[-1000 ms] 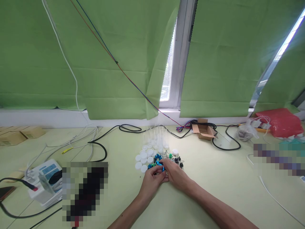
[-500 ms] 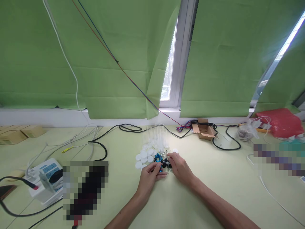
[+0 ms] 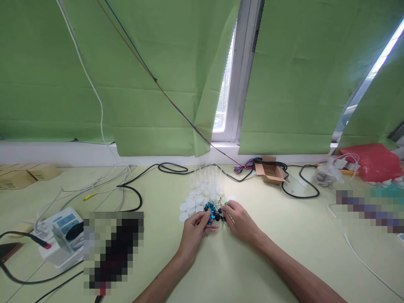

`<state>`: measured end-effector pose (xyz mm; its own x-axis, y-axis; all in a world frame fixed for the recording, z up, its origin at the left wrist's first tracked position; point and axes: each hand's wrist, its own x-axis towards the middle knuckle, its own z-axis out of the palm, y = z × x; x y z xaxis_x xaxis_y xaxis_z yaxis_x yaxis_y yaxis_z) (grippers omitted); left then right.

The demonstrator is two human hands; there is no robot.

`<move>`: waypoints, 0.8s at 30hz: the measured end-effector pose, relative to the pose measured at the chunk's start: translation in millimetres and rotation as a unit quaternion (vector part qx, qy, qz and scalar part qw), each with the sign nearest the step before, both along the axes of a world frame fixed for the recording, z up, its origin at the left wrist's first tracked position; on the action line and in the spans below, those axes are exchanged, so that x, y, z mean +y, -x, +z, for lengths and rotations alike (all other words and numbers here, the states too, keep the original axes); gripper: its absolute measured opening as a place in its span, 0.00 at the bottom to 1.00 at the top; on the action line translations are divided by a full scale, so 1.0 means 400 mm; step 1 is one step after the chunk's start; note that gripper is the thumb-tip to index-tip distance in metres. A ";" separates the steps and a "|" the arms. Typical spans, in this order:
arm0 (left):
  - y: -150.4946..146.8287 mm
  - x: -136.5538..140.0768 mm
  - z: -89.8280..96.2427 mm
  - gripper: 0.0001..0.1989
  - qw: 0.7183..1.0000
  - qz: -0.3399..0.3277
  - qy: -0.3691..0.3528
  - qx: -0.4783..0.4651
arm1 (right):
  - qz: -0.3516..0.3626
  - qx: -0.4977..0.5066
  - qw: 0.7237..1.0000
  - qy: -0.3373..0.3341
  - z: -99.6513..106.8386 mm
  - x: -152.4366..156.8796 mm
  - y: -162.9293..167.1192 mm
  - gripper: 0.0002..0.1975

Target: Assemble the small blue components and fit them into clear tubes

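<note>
A small pile of blue metallic parts, thin silvery pins and black round pieces lies on the table in front of me. My left hand is at the pile's left side, thumb and forefinger pinched together beside the blue parts; what is between them is too small to make out. On the right, my right hand curls its fingers down over the silvery pins and black pieces. Its fingertips are partly hidden, and I cannot make out what they hold. Several white round caps lie just beyond my left hand.
Clear upright tubes stand behind the pile. An open cardboard box and black cables lie along the back. A white power strip is at left; a red bag and clear plastic bag are at right.
My left hand has drawn slightly left, and its fingers have shifted. The right hand has moved a little, with its fingers lower over the pile. A small green spot now shows beside it.
</note>
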<state>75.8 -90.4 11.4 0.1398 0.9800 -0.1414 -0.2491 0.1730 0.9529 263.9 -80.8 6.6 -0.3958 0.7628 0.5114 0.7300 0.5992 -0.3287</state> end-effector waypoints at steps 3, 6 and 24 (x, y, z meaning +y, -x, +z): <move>0.000 -0.001 0.003 0.17 1.000 -0.002 0.000 0.000 | 0.025 -0.015 1.000 -0.002 0.007 -0.003 -0.006 0.09; 0.001 0.000 0.001 0.17 1.000 -0.001 0.001 -0.002 | 0.058 -0.038 0.998 -0.003 0.013 -0.006 -0.013 0.08; 0.004 0.002 -0.002 0.17 1.000 0.012 0.008 -0.009 | 0.097 -0.086 0.991 0.046 0.012 -0.003 -0.026 0.12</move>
<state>74.3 -89.6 10.7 0.1199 0.9807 -0.1548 -0.2712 0.1823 0.9451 274.4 -82.0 11.5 -0.6140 0.7044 0.3562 0.6542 0.7066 -0.2697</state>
